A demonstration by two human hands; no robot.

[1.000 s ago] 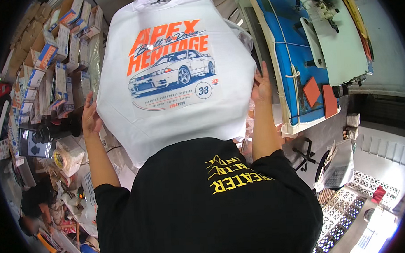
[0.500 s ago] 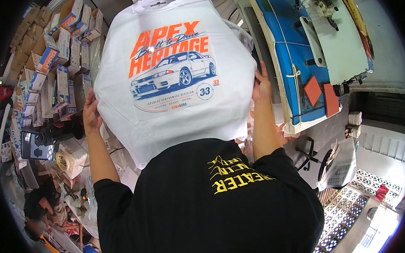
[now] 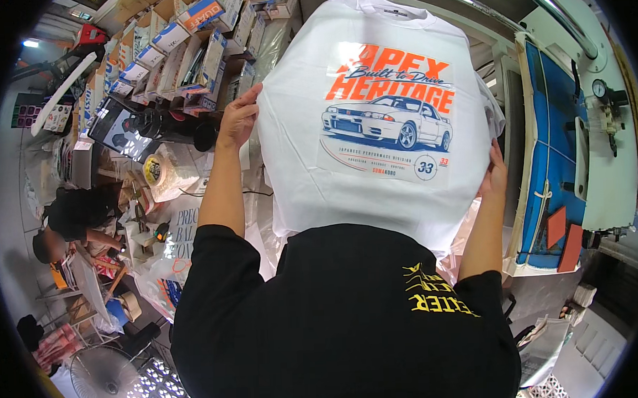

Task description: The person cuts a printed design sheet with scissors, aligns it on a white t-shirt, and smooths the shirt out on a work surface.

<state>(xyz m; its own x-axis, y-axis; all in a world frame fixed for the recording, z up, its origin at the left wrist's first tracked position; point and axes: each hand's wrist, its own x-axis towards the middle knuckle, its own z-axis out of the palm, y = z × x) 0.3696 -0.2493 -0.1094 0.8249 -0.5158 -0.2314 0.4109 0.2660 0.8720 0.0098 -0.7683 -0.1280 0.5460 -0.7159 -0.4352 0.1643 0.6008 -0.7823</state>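
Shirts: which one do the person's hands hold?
The white car-print shirt, between left hand and right hand; the black shirt and co-worker's dark shirt are worn.

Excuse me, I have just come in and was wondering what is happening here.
A person in a black top holds a white shirt spread out in front of them, left hand at one side edge, right hand at the other. Its car print faces up. Boxes stand to the left, a blue panel to the right.
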